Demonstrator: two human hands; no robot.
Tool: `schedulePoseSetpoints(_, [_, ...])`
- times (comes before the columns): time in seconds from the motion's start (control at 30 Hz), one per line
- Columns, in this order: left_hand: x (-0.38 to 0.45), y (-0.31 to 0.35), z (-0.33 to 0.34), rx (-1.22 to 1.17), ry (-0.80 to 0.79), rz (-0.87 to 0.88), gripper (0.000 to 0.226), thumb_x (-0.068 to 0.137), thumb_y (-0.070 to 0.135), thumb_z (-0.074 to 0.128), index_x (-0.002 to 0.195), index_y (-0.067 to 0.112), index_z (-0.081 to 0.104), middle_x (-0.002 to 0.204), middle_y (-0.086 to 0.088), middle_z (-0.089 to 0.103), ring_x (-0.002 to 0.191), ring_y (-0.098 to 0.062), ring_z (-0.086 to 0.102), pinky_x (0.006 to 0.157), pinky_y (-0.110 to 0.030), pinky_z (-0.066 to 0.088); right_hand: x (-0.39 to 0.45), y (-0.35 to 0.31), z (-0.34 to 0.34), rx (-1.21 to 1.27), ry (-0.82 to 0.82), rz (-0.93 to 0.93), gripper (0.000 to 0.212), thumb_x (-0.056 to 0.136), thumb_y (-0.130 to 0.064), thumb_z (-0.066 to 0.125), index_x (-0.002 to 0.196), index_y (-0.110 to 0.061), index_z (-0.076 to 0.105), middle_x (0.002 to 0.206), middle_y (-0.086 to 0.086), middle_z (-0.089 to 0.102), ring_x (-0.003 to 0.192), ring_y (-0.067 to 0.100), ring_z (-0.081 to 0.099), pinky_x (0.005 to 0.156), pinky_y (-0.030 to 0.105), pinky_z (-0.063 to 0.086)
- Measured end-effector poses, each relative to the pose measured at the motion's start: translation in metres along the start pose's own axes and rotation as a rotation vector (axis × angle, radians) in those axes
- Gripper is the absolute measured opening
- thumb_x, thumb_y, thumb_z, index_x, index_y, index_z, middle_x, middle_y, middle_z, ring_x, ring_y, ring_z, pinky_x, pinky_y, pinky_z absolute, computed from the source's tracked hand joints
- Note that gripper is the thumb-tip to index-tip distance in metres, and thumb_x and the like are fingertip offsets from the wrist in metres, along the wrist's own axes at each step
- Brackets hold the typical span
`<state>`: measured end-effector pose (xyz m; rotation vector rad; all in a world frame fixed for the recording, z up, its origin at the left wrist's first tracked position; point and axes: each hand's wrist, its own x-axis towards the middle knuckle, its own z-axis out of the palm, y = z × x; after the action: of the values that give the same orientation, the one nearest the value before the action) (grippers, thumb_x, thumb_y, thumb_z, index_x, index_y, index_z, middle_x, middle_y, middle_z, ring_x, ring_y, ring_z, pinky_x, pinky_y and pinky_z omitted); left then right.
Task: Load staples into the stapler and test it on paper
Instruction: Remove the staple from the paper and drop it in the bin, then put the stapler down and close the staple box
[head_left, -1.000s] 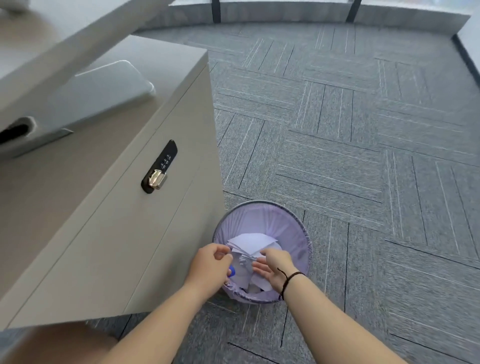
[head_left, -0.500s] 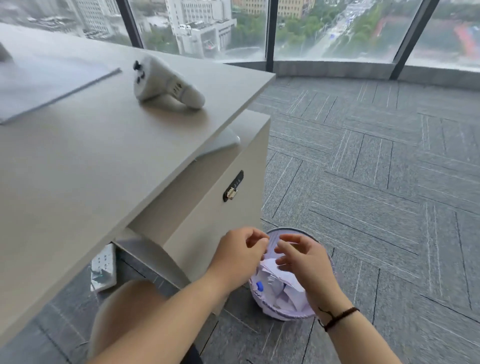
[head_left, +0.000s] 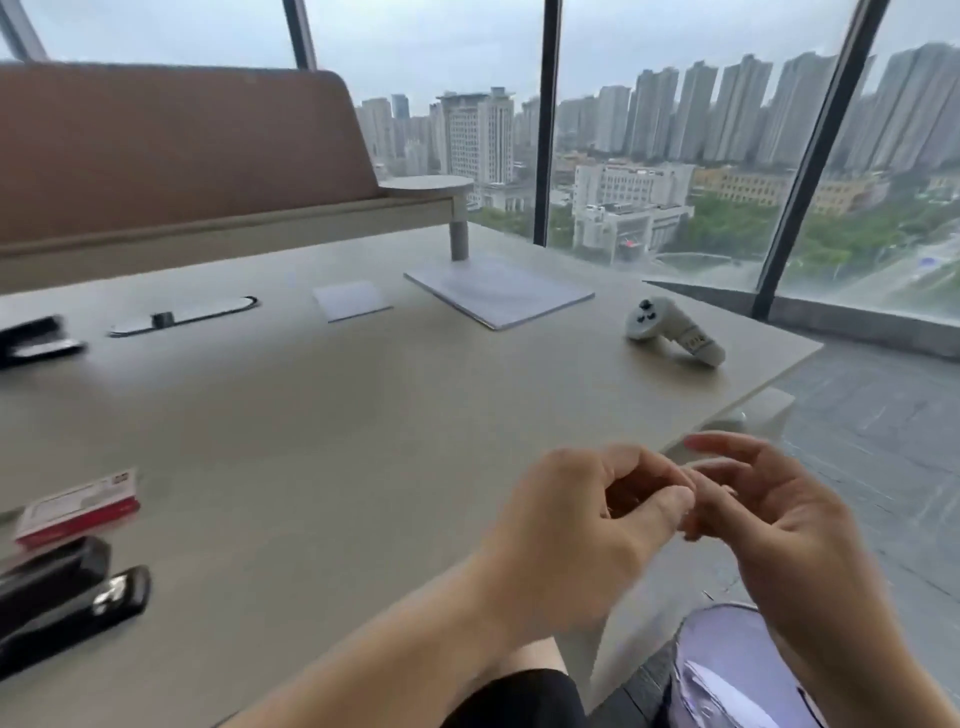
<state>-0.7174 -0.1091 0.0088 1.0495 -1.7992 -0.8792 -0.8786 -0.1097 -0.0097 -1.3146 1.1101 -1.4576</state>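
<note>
A black stapler (head_left: 62, 603) lies at the desk's lower left edge, blurred. Just behind it sits a red and white staple box (head_left: 78, 506). A small white paper slip (head_left: 350, 300) and a larger white sheet (head_left: 498, 291) lie farther back on the desk (head_left: 363, 415). Both hands hover over the desk's near right corner, far from the stapler. My left hand (head_left: 587, 530) has curled fingers, its thumb touching the fingers of my right hand (head_left: 769, 519). My right hand's fingers are loosely spread. I see nothing held in either hand.
Another black object (head_left: 36, 340) lies at the far left edge. A white handheld controller (head_left: 670, 332) rests near the desk's right edge. A brown divider panel (head_left: 182, 150) stands at the back. A lined waste bin (head_left: 727, 670) with paper stands on the floor at lower right.
The view has swung up from the waste bin to the desk top. Both hands have risen from the bin's paper to desk height and stay close together.
</note>
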Motion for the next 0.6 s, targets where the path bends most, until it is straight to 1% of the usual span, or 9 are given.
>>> schedulePoseSetpoints(0.03, [-0.011,0.007,-0.017,0.008,0.036,0.007,0.008,0.091,0.019,0.066,0.09,0.017,0.074,0.062,0.014,0.066,0.063,0.001,0.063,0.067,-0.019,0.054,-0.002,-0.01,0.014,0.022,-0.04,-0.028,0.073,0.041,-0.072,0.084,0.097,-0.027,0.073,0.077,0.013,0.073,0.057,0.015,0.064,0.056,0.021,0.054])
schedulePoseSetpoints(0.1, [-0.035,0.019,-0.051,0.038,0.115,0.01,0.008,0.091,0.023,0.067,0.091,0.019,0.074,0.067,0.011,0.069,0.068,-0.009,0.068,0.073,-0.029,0.058,-0.007,-0.025,0.044,0.042,-0.112,-0.071,0.074,0.043,-0.069,0.086,0.1,-0.024,0.073,0.078,0.012,0.072,0.055,0.016,0.065,0.056,0.02,0.055])
schedulePoseSetpoints(0.17, [-0.058,0.025,-0.085,0.072,0.197,0.007,0.007,0.089,0.028,0.067,0.09,0.024,0.073,0.075,0.004,0.073,0.074,-0.018,0.07,0.076,-0.041,0.059,-0.011,-0.033,0.073,0.032,-0.169,-0.102,0.06,0.055,-0.054,0.087,0.102,-0.02,0.072,0.08,0.012,0.072,0.055,0.017,0.064,0.056,0.021,0.055])
schedulePoseSetpoints(0.23, [-0.082,0.027,-0.12,0.116,0.282,-0.01,0.01,0.086,0.032,0.066,0.09,0.026,0.073,0.079,0.0,0.074,0.075,-0.022,0.07,0.076,-0.046,0.058,-0.016,-0.037,0.103,0.031,-0.256,-0.12,0.039,0.066,-0.032,0.081,0.101,-0.018,0.071,0.081,0.013,0.072,0.054,0.019,0.064,0.055,0.022,0.054])
schedulePoseSetpoints(0.3, [-0.106,0.025,-0.154,0.164,0.369,-0.043,0.013,0.085,0.035,0.066,0.091,0.027,0.073,0.079,0.0,0.074,0.077,-0.024,0.07,0.076,-0.047,0.058,-0.02,-0.038,0.136,0.001,-0.33,-0.138,0.034,0.067,-0.027,0.077,0.1,-0.021,0.07,0.081,0.009,0.073,0.054,0.018,0.065,0.054,0.023,0.054])
schedulePoseSetpoints(0.37, [-0.131,0.021,-0.185,0.225,0.46,-0.076,0.008,0.086,0.033,0.068,0.089,0.028,0.073,0.078,0.0,0.073,0.075,-0.022,0.069,0.074,-0.042,0.059,-0.027,-0.038,0.171,-0.047,-0.428,-0.151,0.033,0.068,-0.029,0.077,0.1,-0.026,0.069,0.082,0.004,0.074,0.056,0.018,0.066,0.056,0.026,0.053])
schedulePoseSetpoints(0.47, [-0.167,0.008,-0.223,0.385,0.571,-0.158,0.001,0.086,0.03,0.072,0.086,0.031,0.072,0.079,0.006,0.072,0.071,-0.011,0.066,0.07,-0.028,0.056,-0.035,-0.032,0.22,-0.164,-0.6,-0.164,0.032,0.075,-0.027,0.082,0.1,-0.039,0.068,0.092,-0.005,0.074,0.065,0.027,0.068,0.059,0.035,0.054])
schedulePoseSetpoints(0.53, [-0.188,-0.001,-0.242,0.5,0.592,-0.234,0.006,0.083,0.031,0.074,0.088,0.033,0.071,0.083,0.014,0.07,0.079,-0.006,0.065,0.074,-0.021,0.052,-0.041,-0.026,0.249,-0.27,-0.685,-0.184,0.035,0.071,-0.037,0.083,0.1,-0.047,0.066,0.096,-0.015,0.071,0.068,0.021,0.069,0.059,0.03,0.054])
schedulePoseSetpoints(0.6, [-0.207,-0.007,-0.254,0.58,0.568,-0.307,0.015,0.08,0.029,0.078,0.092,0.035,0.071,0.082,0.018,0.066,0.087,0.0,0.06,0.077,-0.015,0.046,-0.045,-0.021,0.274,-0.366,-0.748,-0.2,0.037,0.068,-0.044,0.08,0.102,-0.047,0.065,0.097,-0.02,0.068,0.067,0.009,0.068,0.061,0.024,0.053])
